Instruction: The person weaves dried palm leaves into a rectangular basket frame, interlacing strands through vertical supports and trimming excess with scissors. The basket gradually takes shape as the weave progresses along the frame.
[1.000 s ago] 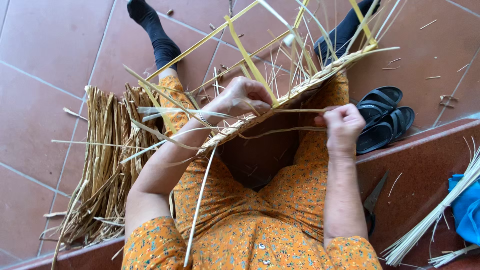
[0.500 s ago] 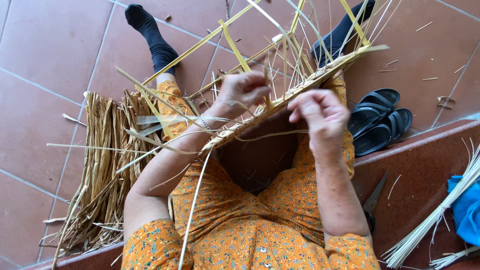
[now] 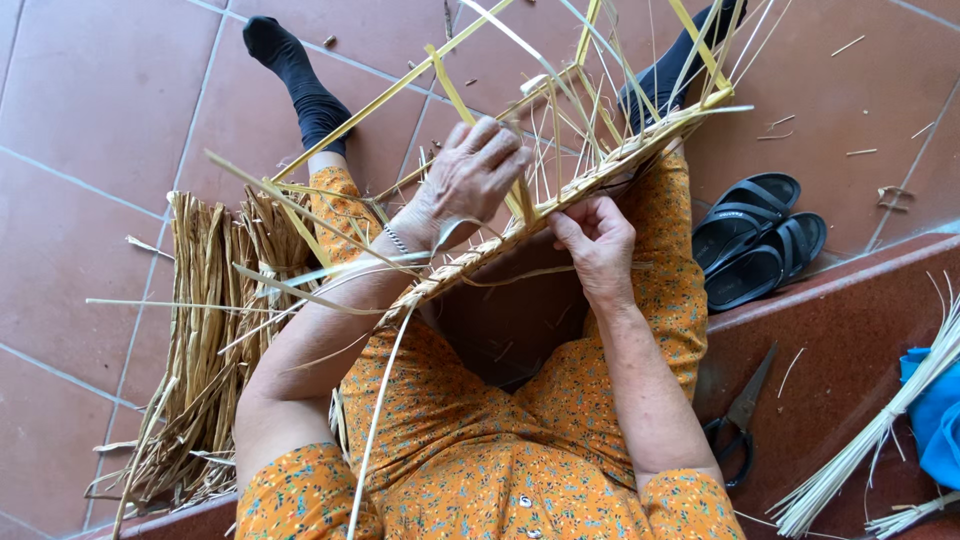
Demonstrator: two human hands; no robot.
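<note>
On the lap, above the red tiled floor, the half-woven pale straw basket has a braided rim with many loose yellow straw strips unwoven, the left hand curled over upright strips, the right hand pinching the rim.

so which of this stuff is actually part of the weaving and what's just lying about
In use:
- half-woven straw basket on the lap
- left hand on its upright strips
- right hand at its braided rim
- loose straw strips trailing from the basket

Lying about:
- straw bundle on the floor
- black sandals
- scissors on the step
- pale reed bundle
- blue cloth
</note>
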